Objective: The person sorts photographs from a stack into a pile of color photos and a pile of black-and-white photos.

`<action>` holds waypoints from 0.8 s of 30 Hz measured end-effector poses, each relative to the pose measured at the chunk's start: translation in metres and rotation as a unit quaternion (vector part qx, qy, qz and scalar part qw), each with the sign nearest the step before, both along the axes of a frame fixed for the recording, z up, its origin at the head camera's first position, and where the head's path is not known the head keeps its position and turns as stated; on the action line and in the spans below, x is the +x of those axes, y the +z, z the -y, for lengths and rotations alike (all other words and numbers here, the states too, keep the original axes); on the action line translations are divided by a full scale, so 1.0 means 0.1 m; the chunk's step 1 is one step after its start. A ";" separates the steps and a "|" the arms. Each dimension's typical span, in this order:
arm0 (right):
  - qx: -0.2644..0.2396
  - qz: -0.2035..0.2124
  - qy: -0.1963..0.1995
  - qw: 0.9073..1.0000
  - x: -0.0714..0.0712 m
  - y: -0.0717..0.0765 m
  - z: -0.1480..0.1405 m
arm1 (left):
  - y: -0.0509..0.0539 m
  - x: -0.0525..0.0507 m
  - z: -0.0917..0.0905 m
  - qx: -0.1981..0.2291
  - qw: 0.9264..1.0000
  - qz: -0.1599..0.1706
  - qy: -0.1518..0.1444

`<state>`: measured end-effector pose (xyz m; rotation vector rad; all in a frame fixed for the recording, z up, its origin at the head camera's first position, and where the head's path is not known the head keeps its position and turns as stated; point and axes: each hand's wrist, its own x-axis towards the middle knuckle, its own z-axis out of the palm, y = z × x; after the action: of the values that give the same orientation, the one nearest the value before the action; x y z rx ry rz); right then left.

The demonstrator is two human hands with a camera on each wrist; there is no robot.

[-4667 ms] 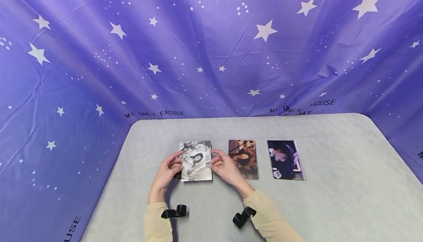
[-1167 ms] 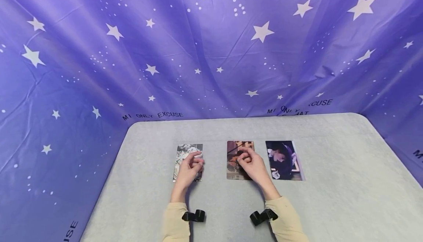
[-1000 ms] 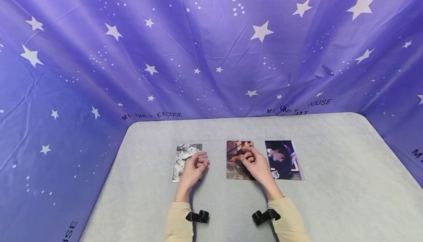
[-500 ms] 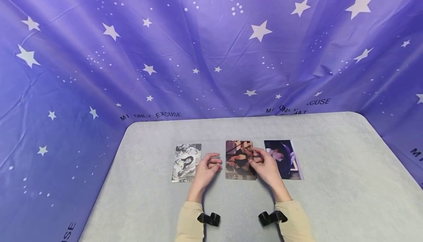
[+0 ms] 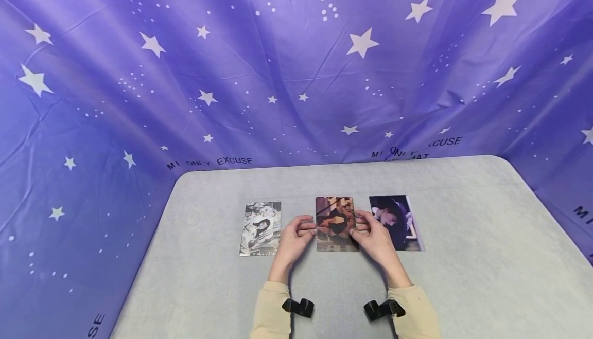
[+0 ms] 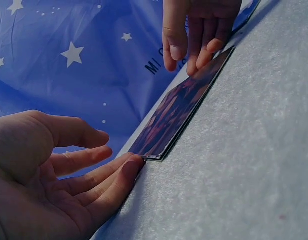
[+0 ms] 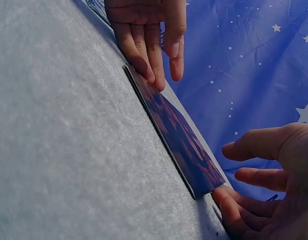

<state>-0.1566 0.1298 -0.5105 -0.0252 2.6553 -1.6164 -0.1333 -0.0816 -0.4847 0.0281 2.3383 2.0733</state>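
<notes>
In the head view a brownish-orange photo card [image 5: 335, 224] lies flat on the table between both hands. The wrist views show a thick edge below its glossy top [image 6: 176, 115], like a small stack. My left hand [image 5: 295, 238] is at the card's left edge, its fingertips touching the near corner in the left wrist view and its thumb raised apart. At the opposite edge, my right hand [image 5: 376, 239] touches the card with its lower fingertips, thumb also apart. Neither hand pinches it. A black-and-white photo card [image 5: 259, 227] lies to the left.
To the right lies a dark purple photo card [image 5: 388, 210], partly covered by the right hand. The grey table [image 5: 208, 287] has rounded far corners. Behind it hangs a purple-blue curtain [image 5: 250, 56] with white stars. Both wrists wear black mounts over beige sleeves.
Both hands held the black-and-white card earlier; it now lies flat at the left, released. The hands have moved right, to either side of the brownish card.
</notes>
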 end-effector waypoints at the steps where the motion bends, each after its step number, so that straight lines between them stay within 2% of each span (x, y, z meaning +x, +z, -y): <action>1: -0.001 -0.002 -0.001 1.000 0.01 0.00 0.00 | 0.00 0.00 0.00 0.001 1.000 0.001 0.000; 8: -0.014 -0.010 -0.003 1.000 0.05 0.00 0.00 | -0.01 0.01 0.00 0.007 1.000 0.012 0.007; 19: -0.036 -0.021 0.012 0.999 0.09 0.01 -0.04 | -0.01 0.04 0.00 0.027 1.000 -0.001 -0.004; 24: -0.050 -0.011 0.003 0.999 0.11 0.01 -0.04 | -0.02 0.05 -0.01 0.029 1.000 0.002 -0.001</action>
<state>-0.1461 0.1338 -0.5098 -0.0531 2.5853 -1.7562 -0.1287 -0.0805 -0.4871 0.0270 2.2739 2.1382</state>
